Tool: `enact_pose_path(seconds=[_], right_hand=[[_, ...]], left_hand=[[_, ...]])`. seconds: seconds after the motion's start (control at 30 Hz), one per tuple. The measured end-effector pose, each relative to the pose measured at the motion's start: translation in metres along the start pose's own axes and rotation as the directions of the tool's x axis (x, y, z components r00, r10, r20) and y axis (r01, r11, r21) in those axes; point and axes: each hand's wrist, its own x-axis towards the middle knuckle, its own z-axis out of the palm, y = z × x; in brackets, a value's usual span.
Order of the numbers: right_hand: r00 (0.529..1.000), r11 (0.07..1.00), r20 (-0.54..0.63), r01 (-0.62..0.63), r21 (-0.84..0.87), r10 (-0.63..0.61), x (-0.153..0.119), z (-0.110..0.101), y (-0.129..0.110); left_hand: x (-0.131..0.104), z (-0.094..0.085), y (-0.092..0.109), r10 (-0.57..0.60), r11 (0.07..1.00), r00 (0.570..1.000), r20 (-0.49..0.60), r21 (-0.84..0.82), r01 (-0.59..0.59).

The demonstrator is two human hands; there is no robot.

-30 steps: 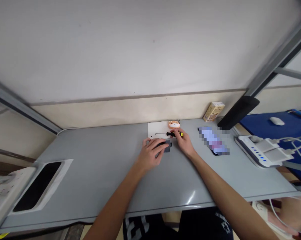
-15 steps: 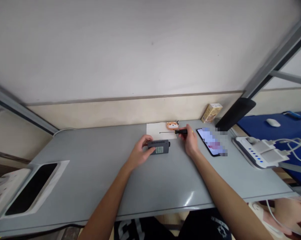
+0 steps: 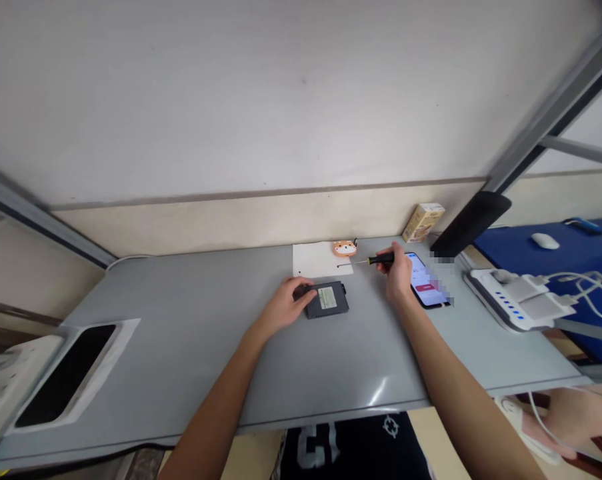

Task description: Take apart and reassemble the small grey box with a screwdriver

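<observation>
A flat dark grey box (image 3: 333, 307) with a pale label and vent slots lies on the grey table. My left hand (image 3: 287, 305) grips its left end, thumb on the near side and fingers curled at the far side. My right hand (image 3: 399, 277) is wrapped round the black handle of a screwdriver (image 3: 381, 259). Its thin shaft points left, with the dark tip over a white sheet of paper (image 3: 315, 257) behind the box. On the paper's near left corner is a tiny dark speck (image 3: 299, 272), too small to identify.
An orange animal-faced case (image 3: 345, 248) sits on the paper's far right. Right of my right hand lies a lit phone (image 3: 425, 283), then a power strip (image 3: 511, 303) with chargers. A carton (image 3: 423, 222) stands by the wall. At left, a dark-screened device (image 3: 68, 377) rests on white paper.
The box has gone from standing tilted to lying flatter, turned and shifted slightly right. My right hand has moved right with the screwdriver, now overlapping the phone's left edge.
</observation>
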Motion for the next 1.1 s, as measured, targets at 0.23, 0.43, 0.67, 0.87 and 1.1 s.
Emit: enact_pose_path(seconds=[0.23, 0.43, 0.67, 0.87, 1.1], right_hand=[[1.0, 1.0, 0.012, 0.008, 0.019, -0.008, 0.0, 0.0, -0.004], [0.998, 0.999, 0.049, -0.031, 0.029, 0.029, -0.004, 0.002, -0.002], [0.984, 0.977, 0.165, -0.1, 0.187, 0.069, -0.015, 0.01, -0.005], [0.95, 0.984, 0.294, -0.145, 0.107, 0.108, -0.029, 0.022, -0.004], [0.931, 0.993, 0.351, -0.116, 0.019, 0.102, -0.039, 0.028, 0.002]], left_hand=[[-0.009, -0.018, 0.024, 0.106, 0.992, 0.969, 0.223, 0.049, -0.12], [-0.002, -0.017, 0.02, -0.045, 0.999, 0.991, 0.13, 0.02, 0.043], [0.002, -0.008, 0.015, -0.156, 0.987, 0.987, 0.031, -0.035, 0.157], [0.007, 0.002, 0.004, -0.078, 0.995, 0.992, -0.1, -0.065, 0.071], [0.005, -0.001, 0.007, 0.148, 0.988, 0.943, -0.297, -0.001, -0.155]])
